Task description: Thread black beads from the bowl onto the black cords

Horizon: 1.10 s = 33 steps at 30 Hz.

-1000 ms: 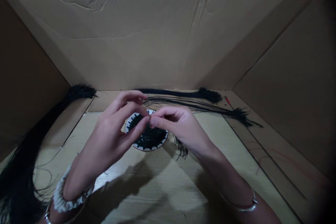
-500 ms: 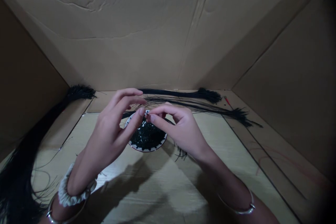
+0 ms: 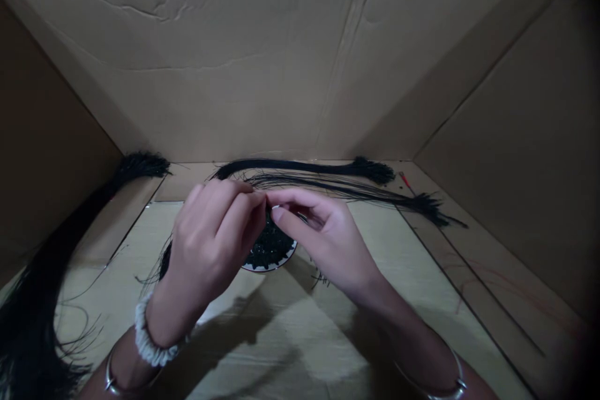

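Observation:
My left hand is closed, its fingertips pinched together above a small white-rimmed dish. Facing it, my right hand pinches with thumb and forefinger, and the fingertips of both hands meet. Whatever lies between them is too small and too hidden to make out. A heap of small black pieces fills the dish, partly covered by my left hand. Just behind the hands runs a loose bundle of thin black cords; some dark strand ends show below my right hand.
A tighter black cord bundle lies along the back cardboard wall. On the left, a thick black bundle curves toward me. A small red-tipped item lies at the back right. Cardboard walls stand on both sides.
My left hand has gone from spread fingers to a closed pinch and moved in against the right fingertips. My right hand has stayed nearly in place, still pinching.

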Tool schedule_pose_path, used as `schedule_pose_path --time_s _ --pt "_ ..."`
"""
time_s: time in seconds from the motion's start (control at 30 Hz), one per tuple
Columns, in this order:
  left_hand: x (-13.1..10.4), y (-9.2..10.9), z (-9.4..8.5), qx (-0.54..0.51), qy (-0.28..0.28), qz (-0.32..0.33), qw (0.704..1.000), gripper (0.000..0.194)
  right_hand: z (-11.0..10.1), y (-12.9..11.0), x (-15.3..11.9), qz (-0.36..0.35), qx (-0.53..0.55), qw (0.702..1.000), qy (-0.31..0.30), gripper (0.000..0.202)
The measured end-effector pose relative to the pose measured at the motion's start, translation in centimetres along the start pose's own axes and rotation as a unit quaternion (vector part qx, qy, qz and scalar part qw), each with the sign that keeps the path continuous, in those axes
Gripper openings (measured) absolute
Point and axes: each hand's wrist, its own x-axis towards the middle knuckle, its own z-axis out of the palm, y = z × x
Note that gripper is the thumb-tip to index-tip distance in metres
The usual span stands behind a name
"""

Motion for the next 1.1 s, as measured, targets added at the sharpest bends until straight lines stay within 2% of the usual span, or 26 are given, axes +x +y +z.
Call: schedule_pose_path --time_s 0.1,0.17,0.33,0.5,0.67,0.9,1.0,1.1 --pt "-0.5 0.4 1.0 0.019 0.051 -0.012 0.998 0.010 0.0 -0.7 -0.6 0.039 0.053 0.998 -0.019 0.031" --pt "-0.7 0.5 1.4 0.027 0.057 -0.018 0.998 0.014 0.0 -1.0 -0.8 0.063 0.077 0.995 -0.022 0.036" --pt "-0.5 1.0 1.4 0.031 0.033 -0.013 0.999 0.020 0.0 -1.0 -0.8 0.088 0.128 0.988 -0.016 0.045" --pt "-0.3 1.6 1.3 0.024 -0.014 -0.013 1.000 0.036 -0.1 -0.9 -0.9 0.088 0.183 0.979 -0.011 0.045" --pt "-0.4 1.8 1.7 0.009 -0.015 -0.017 1.000 0.044 -0.2 -0.9 -0.7 0.088 0.194 0.977 0.015 0.041" --pt "0.1 2.6 0.2 -0.040 -0.078 -0.062 0.994 0.056 0.0 -0.3 0.2 0.043 0.190 0.977 0.085 0.018" --pt "0.1 2.5 -0.6 -0.137 -0.129 -0.085 0.979 0.068 -0.3 0.0 0.3 0.035 0.140 0.984 0.106 0.015" --pt "-0.1 1.9 -0.8 -0.229 -0.173 -0.126 0.950 0.084 -0.7 0.1 0.4 0.024 0.112 0.987 0.114 0.014"
